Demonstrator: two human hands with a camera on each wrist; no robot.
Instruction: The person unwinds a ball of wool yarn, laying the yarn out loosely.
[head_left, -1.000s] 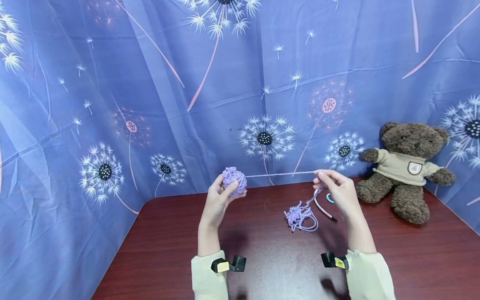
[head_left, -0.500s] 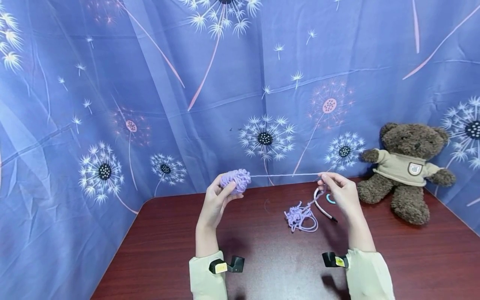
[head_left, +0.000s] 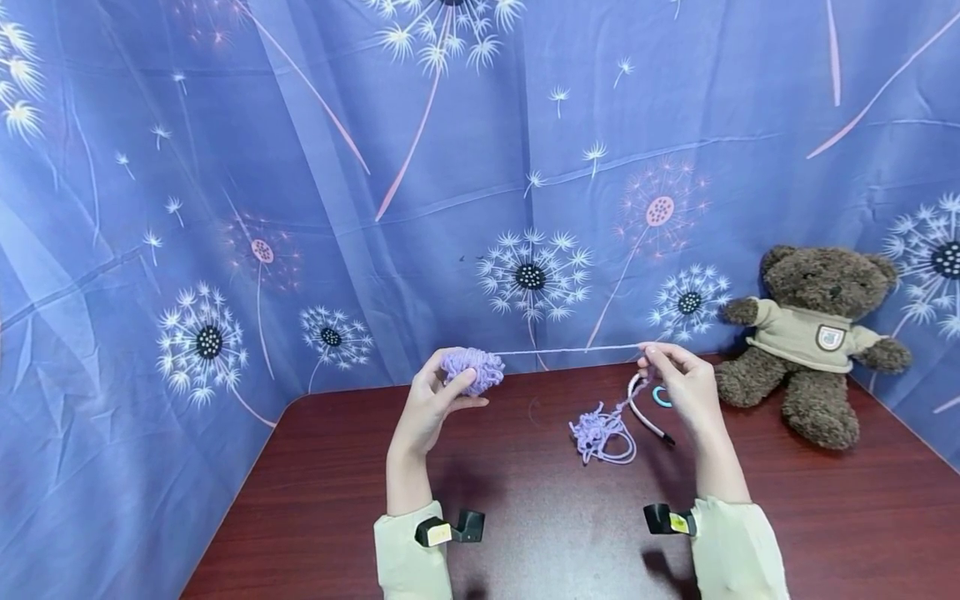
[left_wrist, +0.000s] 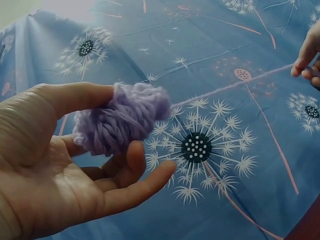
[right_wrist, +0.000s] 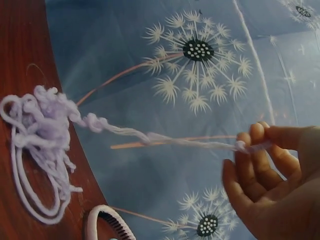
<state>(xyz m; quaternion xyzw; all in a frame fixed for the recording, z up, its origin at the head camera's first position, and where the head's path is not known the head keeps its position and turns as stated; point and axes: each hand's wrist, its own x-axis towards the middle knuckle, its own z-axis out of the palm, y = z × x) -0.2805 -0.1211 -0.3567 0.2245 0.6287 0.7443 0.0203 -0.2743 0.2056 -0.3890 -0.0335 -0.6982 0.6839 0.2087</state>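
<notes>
The left hand (head_left: 427, 408) has its grip grasping the wound yarn bundle (head_left: 474, 372), raised above the counter (head_left: 525, 533), its long axis running roughly sideways toward the right hand (head_left: 684, 385). The right grip pinches the strand (head_left: 570, 349), which spans taut and nearly level between both. The loose tangle (head_left: 598, 433) lies on the counter, nearer the right hand, linked by a trailing length (right_wrist: 182, 142).
</notes>
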